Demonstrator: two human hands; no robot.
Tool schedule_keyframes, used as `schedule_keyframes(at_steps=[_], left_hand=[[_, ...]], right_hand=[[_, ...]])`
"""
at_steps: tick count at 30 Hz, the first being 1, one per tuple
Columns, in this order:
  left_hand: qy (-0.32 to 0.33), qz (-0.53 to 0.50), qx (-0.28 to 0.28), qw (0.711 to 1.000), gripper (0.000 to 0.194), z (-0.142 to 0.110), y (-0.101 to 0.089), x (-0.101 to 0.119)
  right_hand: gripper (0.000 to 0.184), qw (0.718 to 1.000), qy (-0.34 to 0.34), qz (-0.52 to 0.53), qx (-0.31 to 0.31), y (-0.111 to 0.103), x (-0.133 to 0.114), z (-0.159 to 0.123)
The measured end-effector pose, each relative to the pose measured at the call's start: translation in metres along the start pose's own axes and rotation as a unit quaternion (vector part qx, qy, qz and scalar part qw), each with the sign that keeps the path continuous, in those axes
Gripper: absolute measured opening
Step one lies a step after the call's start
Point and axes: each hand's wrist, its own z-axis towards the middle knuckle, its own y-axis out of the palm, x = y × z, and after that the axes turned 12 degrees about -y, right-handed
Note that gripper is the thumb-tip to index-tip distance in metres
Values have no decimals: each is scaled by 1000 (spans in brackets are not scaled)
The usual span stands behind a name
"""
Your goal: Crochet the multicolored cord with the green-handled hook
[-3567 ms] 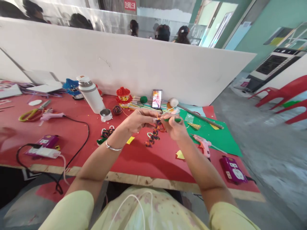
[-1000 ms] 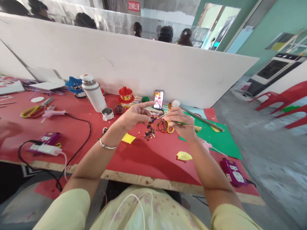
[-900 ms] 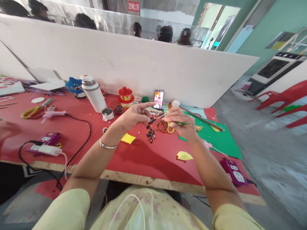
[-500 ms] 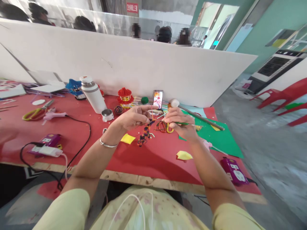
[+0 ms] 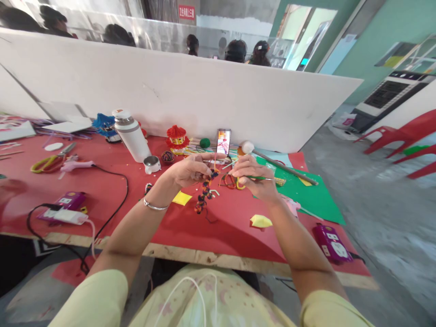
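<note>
Between thumb and fingers, my left hand (image 5: 192, 171) pinches a crocheted strip (image 5: 205, 194) in dark purple and orange yarn. The strip hangs down in curls over the red table, and a strand of yarn runs up over the raised index finger. My right hand (image 5: 254, 176) grips a crochet hook with a green handle (image 5: 259, 177), its tip pointing left toward the strip. The tip itself is too small to make out. Behind the hands a phone (image 5: 223, 141) stands upright with its screen lit.
A white thermos (image 5: 132, 136) and its metal cup (image 5: 152, 164) stand left of my hands. Yellow-handled scissors (image 5: 47, 163), a pink glue gun (image 5: 77, 164) and a purple power strip (image 5: 68, 200) lie farther left. At right are a green sheet (image 5: 325, 204), a stick (image 5: 289, 169) and another purple power strip (image 5: 332, 245).
The crocheted strip has swung slightly and hangs a little lower, with a loose yarn end now showing. My right hand has shifted slightly left with the hook.
</note>
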Motion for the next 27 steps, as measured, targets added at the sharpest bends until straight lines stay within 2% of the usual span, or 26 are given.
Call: schedule_keyframes(at_steps=[7,13,18,22,27], left_hand=[[25,23,13,999,68,-2,4,0],[24,26,22,999,76,-3,4,0],[58,51,40,996,81,-4,6,-1],[78,57,54,994,92,-3,12,-4],[99,46,66,992,113,2,18,-9]], right_hand=[[15,999,15,-14,28,5,0,-2],[15,999,24,-10,23,4,1,-4],[14,999,29,-8,30,3,0,-3],[15,997,52,-19,52,8,1,-7],[17,986,102,2,131,32,-1,-17]])
